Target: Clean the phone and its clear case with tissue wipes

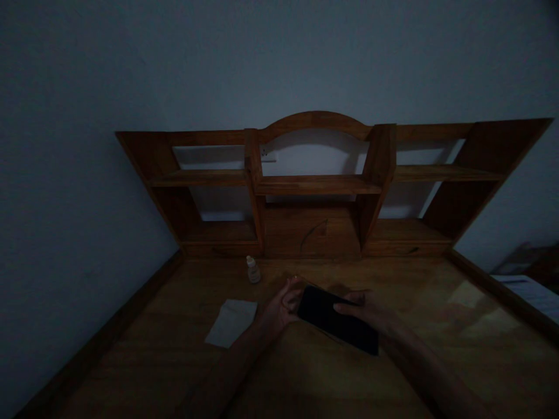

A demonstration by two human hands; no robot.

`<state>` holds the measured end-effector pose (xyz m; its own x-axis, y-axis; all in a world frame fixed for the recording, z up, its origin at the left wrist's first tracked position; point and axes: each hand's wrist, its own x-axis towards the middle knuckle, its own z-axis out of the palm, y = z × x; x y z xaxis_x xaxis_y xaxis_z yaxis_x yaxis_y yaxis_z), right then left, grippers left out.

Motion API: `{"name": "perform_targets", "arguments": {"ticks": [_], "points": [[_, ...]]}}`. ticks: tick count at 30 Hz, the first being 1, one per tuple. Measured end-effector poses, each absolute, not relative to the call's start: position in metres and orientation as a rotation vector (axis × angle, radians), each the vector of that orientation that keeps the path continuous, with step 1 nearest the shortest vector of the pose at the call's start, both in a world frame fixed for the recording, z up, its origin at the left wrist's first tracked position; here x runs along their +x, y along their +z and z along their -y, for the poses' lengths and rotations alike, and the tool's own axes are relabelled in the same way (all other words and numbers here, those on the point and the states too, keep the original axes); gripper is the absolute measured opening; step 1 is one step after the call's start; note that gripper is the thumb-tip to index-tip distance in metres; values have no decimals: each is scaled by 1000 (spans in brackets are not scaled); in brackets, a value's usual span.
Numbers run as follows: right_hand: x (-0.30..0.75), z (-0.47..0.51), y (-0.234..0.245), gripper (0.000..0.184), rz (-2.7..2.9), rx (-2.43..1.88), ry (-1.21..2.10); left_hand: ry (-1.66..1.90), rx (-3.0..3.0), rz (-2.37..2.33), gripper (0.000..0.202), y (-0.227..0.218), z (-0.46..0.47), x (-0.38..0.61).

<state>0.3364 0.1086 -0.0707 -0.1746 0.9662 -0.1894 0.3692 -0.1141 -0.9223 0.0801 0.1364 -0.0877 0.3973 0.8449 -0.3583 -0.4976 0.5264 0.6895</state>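
Note:
A black phone with a dark screen is held just above the wooden desk, tilted down to the right. My left hand grips its left end with curled fingers. My right hand holds its far long edge, thumb lying on the screen. A small white dropper bottle stands upright on the desk, a little behind and left of my left hand. A pale folded cloth lies flat to the left of my left wrist.
A wooden shelf unit with open compartments stands along the desk's back against a pale wall. Raised wooden rims run down both desk sides. White papers lie beyond the right rim. The room is dim.

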Motion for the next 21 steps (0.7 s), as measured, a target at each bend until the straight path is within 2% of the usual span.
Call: {"name": "perform_targets", "arguments": {"ticks": [11,21], "points": [[328,-107,-71,37,1449,-1509,1248,940,550,-787,38,-75,-128,82],[322,-100,-68,35,1406,-1466,1265,907,548,-747,55,-77,-119,88]]}}
